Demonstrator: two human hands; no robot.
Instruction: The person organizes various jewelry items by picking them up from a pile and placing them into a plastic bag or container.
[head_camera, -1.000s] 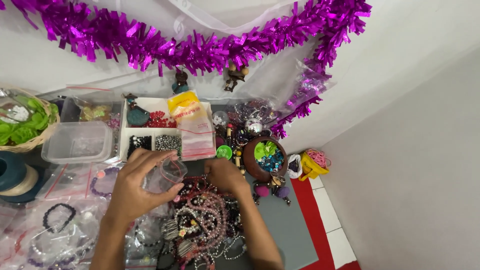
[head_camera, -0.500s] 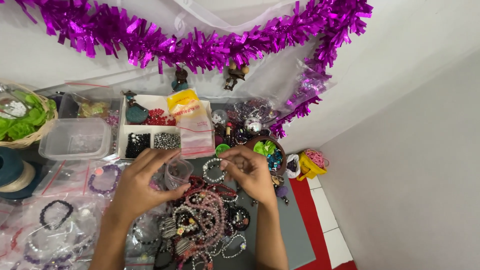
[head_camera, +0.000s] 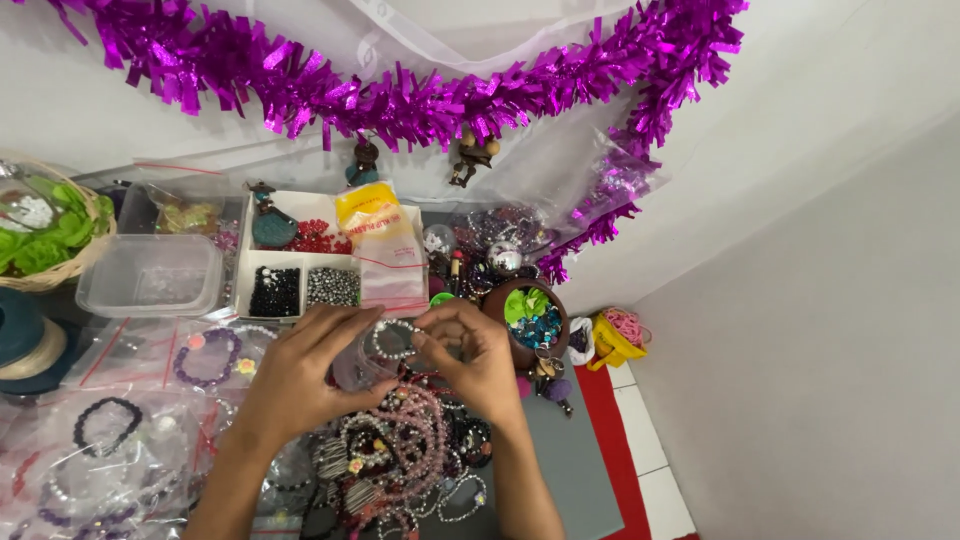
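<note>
I note my left hand (head_camera: 300, 385) pinching a small clear bag (head_camera: 358, 362) open near the desk's middle; my right hand (head_camera: 472, 358) holds a white beaded bracelet (head_camera: 392, 340) at its mouth. Bracelet not yet inside; a bracelet heap (head_camera: 405, 450) remains unbagged.

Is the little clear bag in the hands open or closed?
Open. The left hand holds the clear bag with its mouth spread wide, and the right hand holds a white bead bracelet at the opening.
</note>
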